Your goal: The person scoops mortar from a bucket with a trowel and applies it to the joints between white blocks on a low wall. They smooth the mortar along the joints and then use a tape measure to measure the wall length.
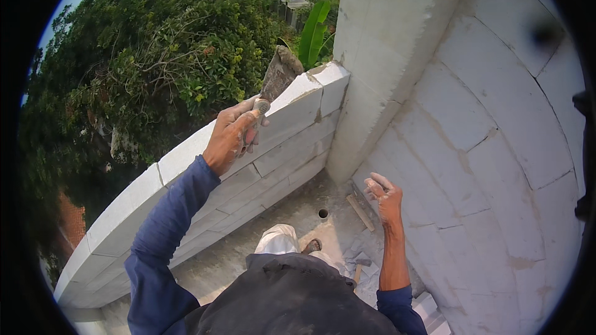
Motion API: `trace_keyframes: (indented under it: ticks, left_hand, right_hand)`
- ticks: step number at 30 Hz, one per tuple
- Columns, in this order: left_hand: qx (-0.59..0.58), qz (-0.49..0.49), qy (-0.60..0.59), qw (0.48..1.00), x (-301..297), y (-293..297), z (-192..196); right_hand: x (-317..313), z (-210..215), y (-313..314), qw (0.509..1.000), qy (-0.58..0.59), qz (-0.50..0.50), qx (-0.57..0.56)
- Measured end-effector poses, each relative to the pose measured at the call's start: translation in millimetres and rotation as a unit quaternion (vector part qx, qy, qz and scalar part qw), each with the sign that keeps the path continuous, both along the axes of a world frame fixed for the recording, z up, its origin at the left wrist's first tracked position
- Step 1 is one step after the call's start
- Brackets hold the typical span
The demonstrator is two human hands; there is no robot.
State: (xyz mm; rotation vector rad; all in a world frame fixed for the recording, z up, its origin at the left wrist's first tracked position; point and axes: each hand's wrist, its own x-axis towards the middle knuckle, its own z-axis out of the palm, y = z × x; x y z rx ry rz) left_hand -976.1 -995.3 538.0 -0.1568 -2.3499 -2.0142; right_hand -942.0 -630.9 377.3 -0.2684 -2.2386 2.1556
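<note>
My left hand (233, 133), dusty with pale powder, is closed around the handle of a trowel (282, 74). The trowel's blade is crusted with grey mortar and points up and away over the top of a low wall of white blocks (292, 111), near its far end. From this view I cannot tell whether the blade touches the wall. Out to the right, my right hand (386, 198) hangs in the air with its fingers loosely bent and somewhat apart. Nothing shows in it, and its fingertips are dusty too.
A concrete column (388, 43) stands where the low wall ends. To the right rises a tall block wall (484, 161). On the floor lie a wooden strip (360, 213), broken block pieces (366, 267) and stacked blocks (429, 313); a round hole (323, 213) opens nearby. Trees (161, 56) grow beyond the low wall.
</note>
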Motion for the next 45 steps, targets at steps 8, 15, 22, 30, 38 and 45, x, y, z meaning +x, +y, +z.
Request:
trace_keyframes:
  ticks: [8,15,22,30,38,45]
  left_hand:
    - [0.017,-0.031,-0.045,0.998,-172,-27,-16]
    - [0.017,-0.100,-0.068,0.992,-315,-55,-84]
    - [0.003,-0.149,-0.127,0.981,-401,-59,-155]
    - [-0.070,-0.217,-0.091,0.969,-450,-47,-210]
    - [-0.105,-0.231,-0.110,0.961,-457,-32,-224]
    - [-0.119,-0.222,-0.095,0.963,-456,-18,-231]
  right_hand:
    - [-51,47,19,0.985,0.035,-0.113,0.125]
    - [-133,127,-13,0.899,0.182,-0.215,0.335]
    - [-269,219,-57,0.623,0.454,-0.239,0.590]
    - [-391,254,-40,0.373,0.489,-0.263,0.743]
    - [-405,250,-13,0.222,0.500,-0.228,0.805]
    - [-411,253,-17,0.205,0.523,-0.214,0.799]
